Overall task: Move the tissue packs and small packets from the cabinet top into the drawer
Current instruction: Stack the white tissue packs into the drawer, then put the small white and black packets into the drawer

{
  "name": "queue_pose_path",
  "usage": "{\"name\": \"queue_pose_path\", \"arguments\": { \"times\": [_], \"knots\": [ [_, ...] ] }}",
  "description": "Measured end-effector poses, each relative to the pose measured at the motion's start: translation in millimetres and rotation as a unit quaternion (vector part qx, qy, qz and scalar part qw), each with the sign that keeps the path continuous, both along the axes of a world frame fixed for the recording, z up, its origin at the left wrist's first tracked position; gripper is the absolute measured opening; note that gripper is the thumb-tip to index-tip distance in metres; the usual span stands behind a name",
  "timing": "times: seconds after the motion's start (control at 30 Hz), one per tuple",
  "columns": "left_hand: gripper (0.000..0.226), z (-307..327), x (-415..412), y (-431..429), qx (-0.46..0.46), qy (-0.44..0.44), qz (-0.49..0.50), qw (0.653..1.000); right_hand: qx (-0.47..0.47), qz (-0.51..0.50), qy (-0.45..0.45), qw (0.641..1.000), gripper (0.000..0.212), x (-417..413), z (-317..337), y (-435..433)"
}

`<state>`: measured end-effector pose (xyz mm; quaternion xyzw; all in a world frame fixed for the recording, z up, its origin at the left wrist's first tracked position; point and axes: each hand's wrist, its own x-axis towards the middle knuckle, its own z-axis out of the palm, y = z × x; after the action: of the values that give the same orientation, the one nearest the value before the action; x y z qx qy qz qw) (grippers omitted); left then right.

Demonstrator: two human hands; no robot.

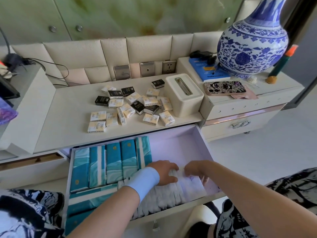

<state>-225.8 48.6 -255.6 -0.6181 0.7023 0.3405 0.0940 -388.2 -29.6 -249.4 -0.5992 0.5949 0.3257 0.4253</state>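
- On my feed the cabinet top (68, 114) fills the middle, with the open drawer (204, 152) pulled out below its front edge.
- A blue-and-white vase (252, 48) stands on the raised section at the right.
- Teal tissue packs (113, 162) stand in a row along the drawer's left side, with more lying flat at the front-left corner.
- A row of white packets (163, 200) stands on edge along the drawer's front wall.
- A cream tissue box (183, 98) sits near the cabinet top's right edge.
- My left hand (163, 172) has its fingers bent over the white packets, thumb below — clamped on them.
- My right hand (195, 169) is just beside it, fingers curled onto the same packets.
- The small packets (130, 107) — black ones and cream ones — lie scattered mid-cabinet, left of the box.
- A patterned phone (224, 87) lies near the vase.
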Motion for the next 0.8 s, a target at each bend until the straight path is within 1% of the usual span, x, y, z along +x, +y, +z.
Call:
{"name": "queue_pose_path", "arguments": {
  "times": [0.1, 0.13, 0.23, 0.33, 0.4, 0.5, 0.57, 0.6, 0.67, 0.73, 0.8],
  "knots": [
    [0.056, -2, -1, 3, -0.013, -0.005, -0.019, 1.000, -0.018, 0.039, 0.026, 0.999, 0.042, 6, 17, 10],
    [0.057, -1, 0, 1, -0.021, 0.003, -0.009, 1.000, -0.045, 0.057, 0.028, 0.997, 0.040, 7, 19, 8],
    [0.052, 9, 10, -8, -0.078, 0.024, 0.031, 0.996, -0.179, 0.106, 0.011, 0.978, 0.036, 21, 26, -4],
    [0.042, 27, 33, -18, -0.143, 0.037, 0.095, 0.984, -0.298, 0.150, -0.023, 0.942, 0.037, 50, 41, -17],
    [0.036, 39, 54, -26, -0.170, 0.038, 0.145, 0.974, -0.367, 0.170, -0.058, 0.913, 0.031, 75, 57, -26],
    [0.029, 56, 88, -40, -0.235, -0.005, 0.173, 0.956, -0.444, 0.167, -0.126, 0.871, 0.026, 110, 80, -37],
    [0.027, 68, 109, -49, -0.282, -0.050, 0.181, 0.941, -0.475, 0.192, -0.142, 0.847, 0.027, 126, 85, -47],
    [0.029, 72, 120, -52, -0.299, -0.080, 0.183, 0.933, -0.480, 0.207, -0.142, 0.840, 0.030, 133, 85, -52],
    [0.040, 75, 139, -56, -0.315, -0.132, 0.195, 0.919, -0.483, 0.234, -0.121, 0.835, 0.040, 143, 79, -57],
    [0.059, 73, 153, -58, -0.287, -0.160, 0.208, 0.921, -0.499, 0.276, -0.078, 0.818, 0.048, 150, 64, -60],
    [0.079, 71, 162, -60, -0.229, -0.186, 0.198, 0.935, -0.521, 0.307, -0.050, 0.795, 0.051, 155, 48, -61]
  ]
}}
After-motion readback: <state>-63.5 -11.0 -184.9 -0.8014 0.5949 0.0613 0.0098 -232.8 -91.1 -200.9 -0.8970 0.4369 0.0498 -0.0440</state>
